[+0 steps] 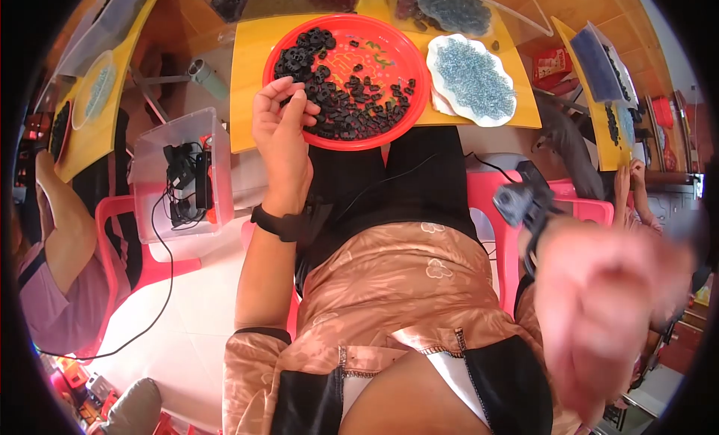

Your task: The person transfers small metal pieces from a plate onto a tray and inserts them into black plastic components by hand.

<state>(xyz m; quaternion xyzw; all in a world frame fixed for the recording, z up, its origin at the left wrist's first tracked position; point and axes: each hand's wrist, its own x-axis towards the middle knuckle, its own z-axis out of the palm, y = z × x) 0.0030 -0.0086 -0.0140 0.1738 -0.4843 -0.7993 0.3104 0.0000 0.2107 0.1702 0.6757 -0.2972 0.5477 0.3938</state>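
Right hand nearest the lens, badly blurred; fingers look curled, but cannot tell whether it grips anything. Well apart from the round red plastic tray. Left hand at the tray's left rim, thumb and fingers drawn narrow; any piece between them not discernible. Small black plastic pieces lie in the tray, just right of the left fingertips, so left is the nearer hand. Their spread arcs from upper left to lower right; single long axes vary. Scalloped white dish of pale-blue beads just right of tray.

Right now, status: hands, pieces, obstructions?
Left hand over black pieces in red tray, grip unclear. Right hand blurred, close to camera. Pieces scattered; only left hand overlaps tray.
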